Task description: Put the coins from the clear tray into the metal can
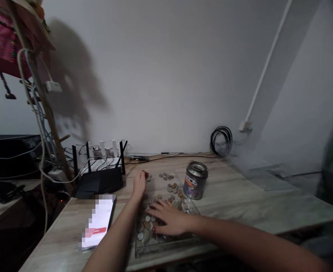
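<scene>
A clear, shallow tray (152,247) lies on the table, with many silver and gold coins (147,225) heaped in its near part. My right hand (170,218) is spread flat over this heap, fingers apart, touching the coins. At the tray's far left, my left hand (139,184) is curled with its fingers turned inward beside a few coins (149,177); what is in them, if anything, is hidden. Farther right lies a small group of silver coins (166,176). A grey metal can with a slotted lid (196,180) stands upright by the tray's right side.
A phone with a lit screen (99,221) lies left of my left forearm. Behind it sits a black router (101,181) with upright antennas and tangled cables. A coiled black cable (221,140) leans on the wall. The table's front edge runs below the tray.
</scene>
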A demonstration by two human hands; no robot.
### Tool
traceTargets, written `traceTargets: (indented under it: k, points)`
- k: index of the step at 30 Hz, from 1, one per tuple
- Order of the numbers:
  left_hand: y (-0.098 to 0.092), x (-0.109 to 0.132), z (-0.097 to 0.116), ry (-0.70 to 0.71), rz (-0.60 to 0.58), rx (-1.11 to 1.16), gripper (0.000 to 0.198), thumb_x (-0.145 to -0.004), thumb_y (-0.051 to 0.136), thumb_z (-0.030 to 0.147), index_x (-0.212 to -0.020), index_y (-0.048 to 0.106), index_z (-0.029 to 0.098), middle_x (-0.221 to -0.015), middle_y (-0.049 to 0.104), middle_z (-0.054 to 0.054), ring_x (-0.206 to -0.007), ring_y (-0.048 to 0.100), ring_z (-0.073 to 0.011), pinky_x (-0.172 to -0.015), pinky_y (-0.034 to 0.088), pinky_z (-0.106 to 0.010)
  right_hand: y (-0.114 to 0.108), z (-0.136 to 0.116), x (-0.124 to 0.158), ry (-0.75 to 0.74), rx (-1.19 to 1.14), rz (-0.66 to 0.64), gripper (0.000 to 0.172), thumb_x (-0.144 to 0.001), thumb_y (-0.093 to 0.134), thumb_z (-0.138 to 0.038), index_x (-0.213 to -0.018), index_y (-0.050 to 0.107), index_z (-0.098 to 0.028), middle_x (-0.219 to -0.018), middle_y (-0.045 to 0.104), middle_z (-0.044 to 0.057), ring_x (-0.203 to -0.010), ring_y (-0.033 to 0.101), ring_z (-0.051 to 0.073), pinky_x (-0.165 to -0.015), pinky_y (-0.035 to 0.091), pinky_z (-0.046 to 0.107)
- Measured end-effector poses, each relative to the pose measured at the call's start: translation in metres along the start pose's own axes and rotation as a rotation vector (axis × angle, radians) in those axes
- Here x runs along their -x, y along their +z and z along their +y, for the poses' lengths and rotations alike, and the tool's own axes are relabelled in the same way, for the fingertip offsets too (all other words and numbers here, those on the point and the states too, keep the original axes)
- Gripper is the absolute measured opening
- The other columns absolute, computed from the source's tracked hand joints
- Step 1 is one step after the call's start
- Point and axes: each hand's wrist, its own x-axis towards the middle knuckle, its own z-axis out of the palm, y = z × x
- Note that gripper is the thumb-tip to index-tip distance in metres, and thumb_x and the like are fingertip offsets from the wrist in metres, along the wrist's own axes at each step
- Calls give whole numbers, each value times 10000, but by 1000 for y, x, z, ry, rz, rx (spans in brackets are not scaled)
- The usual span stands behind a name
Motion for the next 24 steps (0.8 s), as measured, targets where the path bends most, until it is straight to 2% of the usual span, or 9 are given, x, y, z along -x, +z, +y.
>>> traceTargets:
  k: [6, 11, 15, 20, 24]
  points:
    - [0, -2, -6, 56, -66, -166, 295, -746, 357, 288, -643, 605, 165, -704, 630, -73, -703, 570, -182, -662, 397, -264, -15, 0, 24, -100, 33, 17, 638, -661, 569, -498, -1239, 425, -269, -1272, 404, 73, -1152, 346, 266, -935, 295, 401]
    - [-1, 0, -1, 73, -93, -229, 267, -732, 384, 258, -656, 624, 169, -693, 632, -60, -714, 569, -179, -662, 387, -256, -32, 8, 32, -101, 105, -91, 525, -563, 672, -324, -1070, 568, -230, -1019, 526, 50, -921, 480, 205, -790, 383, 307]
    - [-1, 2, 2, 96, -119, -295, 228, -722, 421, 228, -669, 633, 161, -689, 633, -57, -746, 568, -184, -682, 381, -257, -40, 16, 34, -38, 199, -226, 329, -498, 712, -239, -816, 641, -195, -838, 544, 14, -761, 505, 162, -630, 377, 234]
    - [0, 2, 0, 133, -153, -434, 243, -746, 403, 198, -755, 638, 137, -789, 647, -70, -787, 564, -175, -701, 382, -254, -40, 23, 41, 35, 228, -350, 437, -476, 695, -202, -901, 600, -179, -797, 570, -2, -689, 504, 143, -541, 329, 210]
    - [2, 2, 0, 135, -193, -487, 248, -756, 404, 191, -791, 640, 124, -792, 649, -71, -780, 566, -167, -700, 387, -251, -43, 24, 49, 46, 338, -389, 301, -534, 643, -192, -834, 624, -175, -855, 596, 32, -721, 519, 155, -549, 320, 219]
